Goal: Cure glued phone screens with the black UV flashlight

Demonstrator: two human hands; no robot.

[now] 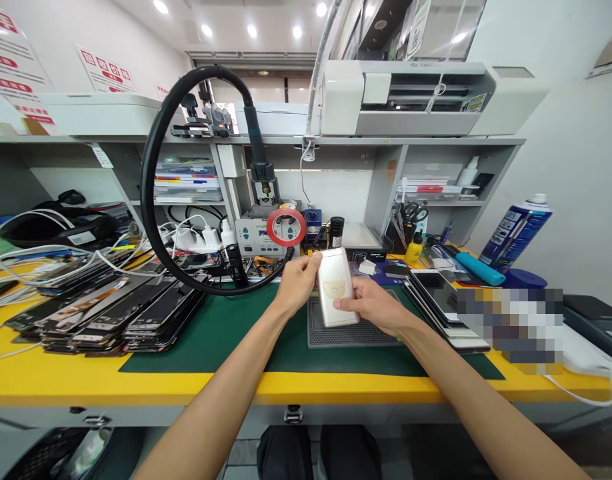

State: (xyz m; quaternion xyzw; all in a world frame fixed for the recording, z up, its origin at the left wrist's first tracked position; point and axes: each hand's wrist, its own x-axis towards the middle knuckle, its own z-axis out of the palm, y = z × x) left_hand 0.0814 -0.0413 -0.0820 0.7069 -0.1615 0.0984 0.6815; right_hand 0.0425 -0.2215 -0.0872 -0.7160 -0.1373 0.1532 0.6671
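Observation:
Both hands hold a pale gold smartphone (336, 270), its back turned toward me and a bear-shaped sticker (335, 289) near its middle. My left hand (297, 283) pinches the phone's upper left edge, with some fingers curled out of sight. On the lower right side, my right hand (373, 303) grips the phone, its thumb lying across the back and its other fingers largely hidden behind. The phone is held tilted above a grey ribbed mat (331, 338), which lies on a green work mat (236, 340).
Stacks of phone screens (161, 310) crowd the left; more phones (439, 297) lie at the right. A black gooseneck hose (149, 173) arches over the bench near a grey control unit (253, 237). A blue spray can (516, 230) stands far right. Shelves (286, 141) line the back.

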